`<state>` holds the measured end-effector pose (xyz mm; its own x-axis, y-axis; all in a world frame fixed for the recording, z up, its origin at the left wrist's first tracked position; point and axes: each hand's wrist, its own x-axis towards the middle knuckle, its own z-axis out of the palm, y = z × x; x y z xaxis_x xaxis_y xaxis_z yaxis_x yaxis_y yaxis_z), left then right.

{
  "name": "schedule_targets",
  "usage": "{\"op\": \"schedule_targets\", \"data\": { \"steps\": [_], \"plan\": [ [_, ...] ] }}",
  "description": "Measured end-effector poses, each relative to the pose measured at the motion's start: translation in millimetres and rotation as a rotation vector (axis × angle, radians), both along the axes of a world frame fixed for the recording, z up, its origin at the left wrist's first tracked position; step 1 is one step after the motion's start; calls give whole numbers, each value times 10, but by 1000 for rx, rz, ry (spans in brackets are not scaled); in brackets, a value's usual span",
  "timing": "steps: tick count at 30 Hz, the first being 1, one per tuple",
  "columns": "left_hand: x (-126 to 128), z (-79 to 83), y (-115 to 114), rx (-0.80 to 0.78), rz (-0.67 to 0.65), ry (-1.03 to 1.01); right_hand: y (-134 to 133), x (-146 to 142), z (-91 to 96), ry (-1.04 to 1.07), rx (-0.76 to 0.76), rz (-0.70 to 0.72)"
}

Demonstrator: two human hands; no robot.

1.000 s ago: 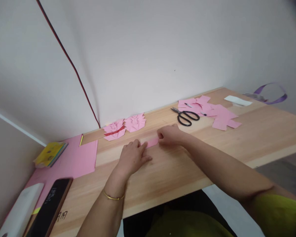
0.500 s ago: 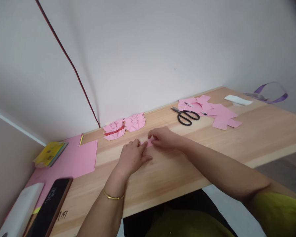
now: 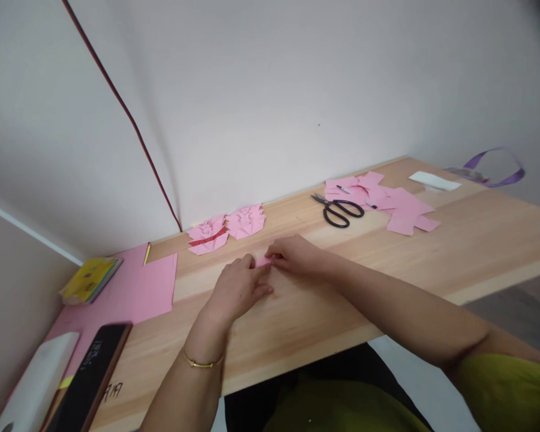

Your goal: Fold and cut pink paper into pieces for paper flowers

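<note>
We look down on a pale wooden worktop (image 3: 324, 312) set against a white wall. Near its middle lies a small pink paper piece (image 3: 264, 261), mostly hidden between two hands. The left hand (image 3: 237, 289) lies flat and unclenched, fingertips pressing on the paper. The right hand (image 3: 296, 254) is curled, its fingertips pinched on the paper's other end. Behind them we see folded pink shapes (image 3: 227, 228). Black scissors (image 3: 339, 211) lie to the right, just beside pink paper offcuts (image 3: 398, 207). A large pink sheet (image 3: 150, 282) and a dark phone (image 3: 90, 375) lie to the left.
</note>
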<state>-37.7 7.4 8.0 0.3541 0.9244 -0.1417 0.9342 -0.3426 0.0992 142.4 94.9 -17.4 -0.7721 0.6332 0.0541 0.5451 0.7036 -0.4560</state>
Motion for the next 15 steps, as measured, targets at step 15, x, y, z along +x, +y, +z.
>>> {"op": "schedule_targets", "data": {
  "steps": [15],
  "plan": [
    [-181,205,-56,-171,151,-106,-12,18,25,1,-11,-12]
  ]
}}
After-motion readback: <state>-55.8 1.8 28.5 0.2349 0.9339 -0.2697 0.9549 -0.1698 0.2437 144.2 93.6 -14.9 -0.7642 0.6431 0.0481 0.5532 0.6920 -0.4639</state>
